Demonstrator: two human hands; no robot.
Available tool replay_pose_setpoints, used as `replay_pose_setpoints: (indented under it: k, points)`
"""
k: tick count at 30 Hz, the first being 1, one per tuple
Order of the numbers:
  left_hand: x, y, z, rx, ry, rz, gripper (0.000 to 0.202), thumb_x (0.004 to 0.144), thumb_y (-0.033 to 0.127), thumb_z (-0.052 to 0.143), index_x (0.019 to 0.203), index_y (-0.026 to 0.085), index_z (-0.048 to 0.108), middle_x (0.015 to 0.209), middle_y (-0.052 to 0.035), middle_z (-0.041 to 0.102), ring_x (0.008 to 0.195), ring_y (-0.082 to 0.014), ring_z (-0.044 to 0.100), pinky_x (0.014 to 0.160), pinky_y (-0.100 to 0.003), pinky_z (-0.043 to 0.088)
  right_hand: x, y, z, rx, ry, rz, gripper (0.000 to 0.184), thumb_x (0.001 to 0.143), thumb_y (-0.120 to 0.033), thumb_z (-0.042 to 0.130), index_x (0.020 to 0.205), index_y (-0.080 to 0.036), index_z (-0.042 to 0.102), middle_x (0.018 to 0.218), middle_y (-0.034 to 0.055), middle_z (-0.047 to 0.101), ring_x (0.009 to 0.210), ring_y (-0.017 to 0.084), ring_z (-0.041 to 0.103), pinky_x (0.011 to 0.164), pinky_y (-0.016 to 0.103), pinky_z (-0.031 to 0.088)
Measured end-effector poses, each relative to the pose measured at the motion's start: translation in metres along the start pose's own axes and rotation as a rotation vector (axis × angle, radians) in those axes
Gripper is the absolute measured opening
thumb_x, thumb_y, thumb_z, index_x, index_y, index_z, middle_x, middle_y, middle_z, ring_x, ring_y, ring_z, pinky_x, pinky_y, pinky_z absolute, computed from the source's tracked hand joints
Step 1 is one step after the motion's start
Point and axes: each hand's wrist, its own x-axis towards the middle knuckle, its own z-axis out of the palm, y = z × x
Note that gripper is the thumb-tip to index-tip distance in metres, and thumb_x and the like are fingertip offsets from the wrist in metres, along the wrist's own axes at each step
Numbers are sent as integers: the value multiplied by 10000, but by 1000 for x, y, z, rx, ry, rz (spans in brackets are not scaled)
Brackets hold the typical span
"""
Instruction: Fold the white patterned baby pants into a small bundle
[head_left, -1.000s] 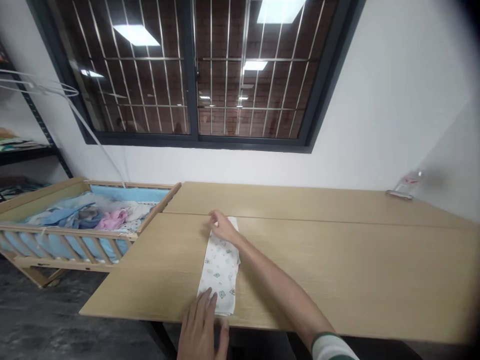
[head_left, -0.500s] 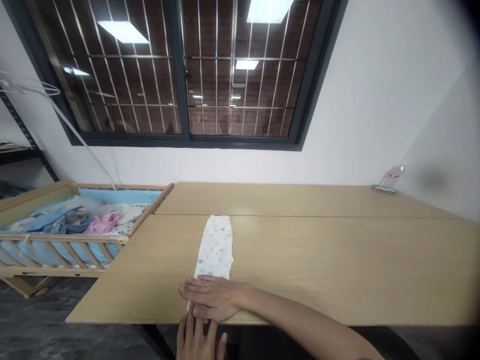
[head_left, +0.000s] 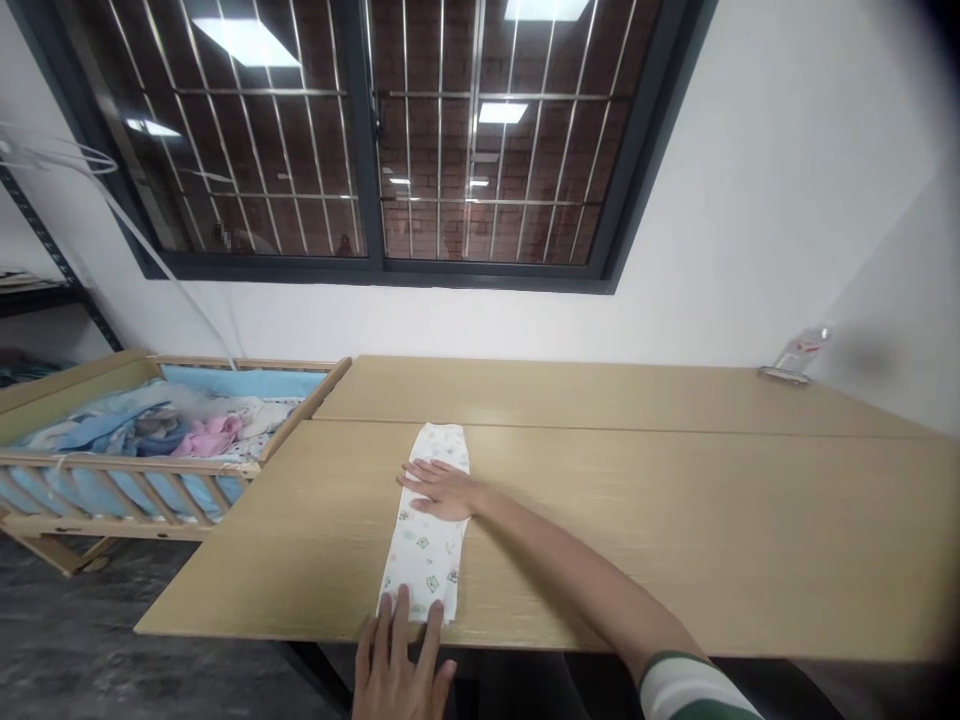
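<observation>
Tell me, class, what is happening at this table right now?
A person is flattening a long folded strip of printed white cloth on a wooden table. The right hand lies flat across its middle, and the left hand presses its near end at the table edge. A crib full of clothes stands to the left.

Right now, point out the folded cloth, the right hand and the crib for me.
folded cloth (head_left: 424,560): head view, printed lower half.
right hand (head_left: 439,487): head view, back of the hand, flat on the cloth.
crib (head_left: 135,463): head view, near wooden rail.
</observation>
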Motion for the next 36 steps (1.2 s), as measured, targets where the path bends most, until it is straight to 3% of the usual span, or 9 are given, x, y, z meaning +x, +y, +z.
replay_pose_setpoints:
  k: [10, 15, 20, 25, 28, 31, 36]
  points:
    - [6, -4, 0, 46, 97, 81, 543, 848, 470, 665, 1353, 273, 640, 1247, -181, 699, 1151, -386, 631, 941, -496, 436, 32, 75, -23, -108, 106, 197, 681, 1049, -592, 241, 1634, -243, 231, 1711, 54, 95, 1591, 237, 49, 1276, 433, 27]
    - [6, -3, 1, 54, 110, 81, 527, 857, 493, 645, 1337, 276, 646, 1226, -180, 710, 1127, -380, 648, 906, -489, 461, 38, 88, -25, -122, 150, 211, 674, 1057, -557, 222, 1639, -217, 210, 1701, 75, 173, 1580, 231, 144, 1273, 443, 85]
    - [11, -1, -9, 32, 37, 40, 512, 847, 430, 656, 1339, 289, 645, 1292, -181, 688, 1132, -367, 654, 885, -489, 474, 44, 86, -23, -213, 207, 209, 626, 1062, -487, 282, 1608, -181, 311, 1676, 109, 276, 1566, 241, 204, 1272, 452, 105]
    - [16, -12, -16, -31, -2, 22, 490, 901, 445, 605, 1366, 292, 617, 1318, -131, 690, 1136, -309, 667, 896, -471, 476, 36, 51, -32, -343, 353, 155, 623, 986, -280, 497, 1567, -98, 365, 1659, 191, 289, 1554, 291, 229, 1269, 463, 143]
    - [18, -26, -14, -127, 23, 16, 456, 944, 437, 578, 1351, 235, 611, 1338, -119, 684, 1168, -273, 662, 922, -443, 480, 9, 10, -34, -274, 441, 199, 524, 963, -187, 507, 1485, -136, 489, 1567, 205, 442, 1427, 315, 443, 1174, 477, 342]
    - [22, -44, -14, -251, 40, -33, 374, 980, 326, 540, 1336, 225, 594, 1396, -111, 649, 1237, -250, 635, 953, -419, 486, -32, -37, -27, -90, 387, 171, 327, 993, -176, 457, 1217, -176, 695, 1190, 138, 710, 1098, 257, 664, 947, 380, 511]
    - [32, -70, -15, -532, -41, 33, 286, 1019, 298, 509, 1282, 233, 602, 1226, -70, 740, 1119, -196, 698, 929, -349, 550, -100, -94, -1, 194, 287, -17, 267, 1022, -309, 525, 1136, -207, 743, 1095, 81, 754, 986, 200, 697, 880, 291, 516]
